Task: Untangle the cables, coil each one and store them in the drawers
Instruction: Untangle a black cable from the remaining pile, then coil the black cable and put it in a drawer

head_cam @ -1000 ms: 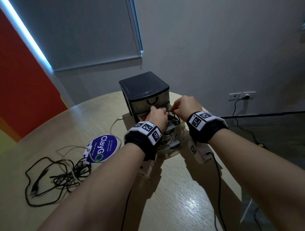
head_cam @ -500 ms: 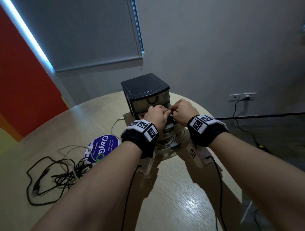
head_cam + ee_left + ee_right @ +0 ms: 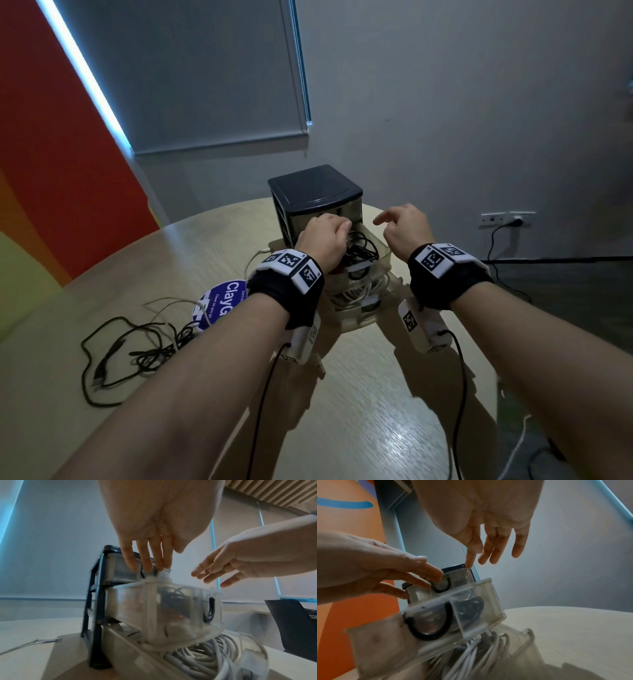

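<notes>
Right hand (image 3: 404,228) has let go; black cable (image 3: 359,250) sits in drawer (image 3: 383,255).

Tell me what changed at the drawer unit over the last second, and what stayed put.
Both hands let go of the coiled black cable, which now lies in the open middle drawer. The right hand pulled back to the right, fingers open, holding nothing. The left hand shifted up to the top drawer front, fingers straight. Unchanged: the drawer unit, the white cables in the bottom drawer, and the tangled cables on the table.
</notes>
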`<state>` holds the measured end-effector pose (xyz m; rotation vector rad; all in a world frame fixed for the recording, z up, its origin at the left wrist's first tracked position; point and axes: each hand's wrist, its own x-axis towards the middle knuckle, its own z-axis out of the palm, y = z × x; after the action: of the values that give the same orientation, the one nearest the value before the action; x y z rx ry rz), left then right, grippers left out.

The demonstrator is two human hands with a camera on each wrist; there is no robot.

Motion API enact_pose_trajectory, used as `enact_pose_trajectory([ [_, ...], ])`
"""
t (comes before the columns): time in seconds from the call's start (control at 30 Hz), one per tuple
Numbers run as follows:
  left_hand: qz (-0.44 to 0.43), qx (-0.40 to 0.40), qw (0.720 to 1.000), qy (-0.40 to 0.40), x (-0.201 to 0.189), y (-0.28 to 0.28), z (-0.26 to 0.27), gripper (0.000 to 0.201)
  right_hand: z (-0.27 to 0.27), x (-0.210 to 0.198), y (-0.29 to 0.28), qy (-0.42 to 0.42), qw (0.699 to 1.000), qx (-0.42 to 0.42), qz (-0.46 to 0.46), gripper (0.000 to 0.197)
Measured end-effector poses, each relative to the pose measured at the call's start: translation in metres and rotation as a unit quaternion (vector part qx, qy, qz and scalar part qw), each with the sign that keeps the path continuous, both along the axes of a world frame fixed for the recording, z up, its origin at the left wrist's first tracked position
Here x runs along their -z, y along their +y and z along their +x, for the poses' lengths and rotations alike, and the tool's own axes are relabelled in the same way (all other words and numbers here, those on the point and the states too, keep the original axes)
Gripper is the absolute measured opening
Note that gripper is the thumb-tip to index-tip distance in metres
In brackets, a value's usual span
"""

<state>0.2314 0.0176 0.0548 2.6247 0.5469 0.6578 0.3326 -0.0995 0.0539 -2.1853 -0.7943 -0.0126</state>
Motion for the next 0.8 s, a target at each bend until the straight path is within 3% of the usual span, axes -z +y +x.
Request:
enact_pose_trajectory([
  [0.27, 0.053, -0.062, 0.995, -0.063, -0.005, 0.028, -0.066, 0.022, -0.043, -0.014, -0.002, -0.042, 0.997, -0.061, 0.000, 0.034],
  [0.6, 0.054, -0.206, 0.975, 0.069, 0.028, 0.064, -0.186, 0.027, -0.123, 0.012, 0.029, -0.100, 0.969, -0.215, -0.073, 0.027],
  [0.8, 0.071, -0.266, 0.953, 0.129, 0.052, 0.066, -0.236, 0.028, -0.163, 0.034, 0.038, -0.167, 0.943, -0.265, -0.111, 0.027],
])
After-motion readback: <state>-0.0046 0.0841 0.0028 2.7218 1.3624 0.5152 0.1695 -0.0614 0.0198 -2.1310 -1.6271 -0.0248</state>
